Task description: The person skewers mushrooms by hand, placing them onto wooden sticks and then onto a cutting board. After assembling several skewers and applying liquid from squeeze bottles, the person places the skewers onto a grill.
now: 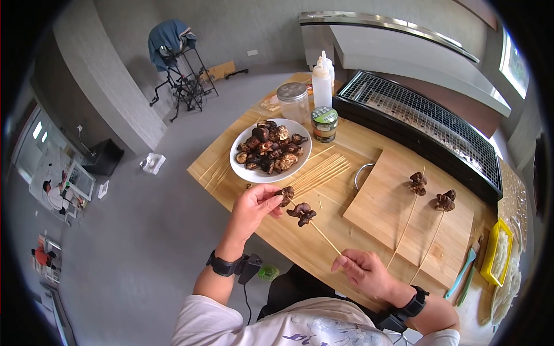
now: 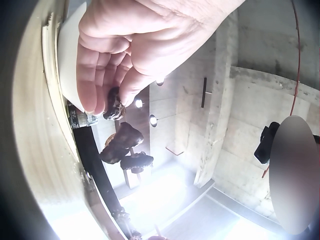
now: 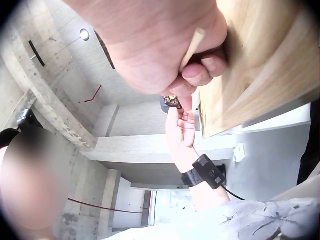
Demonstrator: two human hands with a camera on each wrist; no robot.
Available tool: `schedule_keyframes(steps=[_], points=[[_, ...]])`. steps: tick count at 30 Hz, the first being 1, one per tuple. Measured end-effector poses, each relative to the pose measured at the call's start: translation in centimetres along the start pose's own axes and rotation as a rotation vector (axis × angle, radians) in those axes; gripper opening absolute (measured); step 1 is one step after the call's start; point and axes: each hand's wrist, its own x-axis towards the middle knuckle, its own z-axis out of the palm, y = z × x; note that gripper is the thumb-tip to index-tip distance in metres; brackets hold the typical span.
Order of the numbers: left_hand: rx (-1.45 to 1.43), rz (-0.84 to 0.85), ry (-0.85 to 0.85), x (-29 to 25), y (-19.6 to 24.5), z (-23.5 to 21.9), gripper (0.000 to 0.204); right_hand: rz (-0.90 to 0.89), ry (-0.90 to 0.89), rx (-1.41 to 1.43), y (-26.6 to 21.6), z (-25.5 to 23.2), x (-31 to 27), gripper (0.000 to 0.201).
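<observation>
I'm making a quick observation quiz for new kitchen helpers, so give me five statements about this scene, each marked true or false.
1. The left hand pinches a mushroom. True.
2. The right hand holds a brush. False: it holds a skewer.
3. A can stands between the plate and the grill. True.
4. Five loaded skewers rest on the cutting board. False: two loaded skewers rest on the cutting board.
5. The plate stands on the table. True.

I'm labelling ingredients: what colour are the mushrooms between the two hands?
The mushrooms are dark brown; the head view shows them best.
</observation>
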Motion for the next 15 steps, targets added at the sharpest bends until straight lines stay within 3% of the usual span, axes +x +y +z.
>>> schedule_keyframes(steps=[15], points=[[0.02, 0.003, 0.011, 0.07, 0.1, 0.31, 0.02, 0.019, -0.008, -0.016, -0.3, -0.14, -0.13, 0.019]])
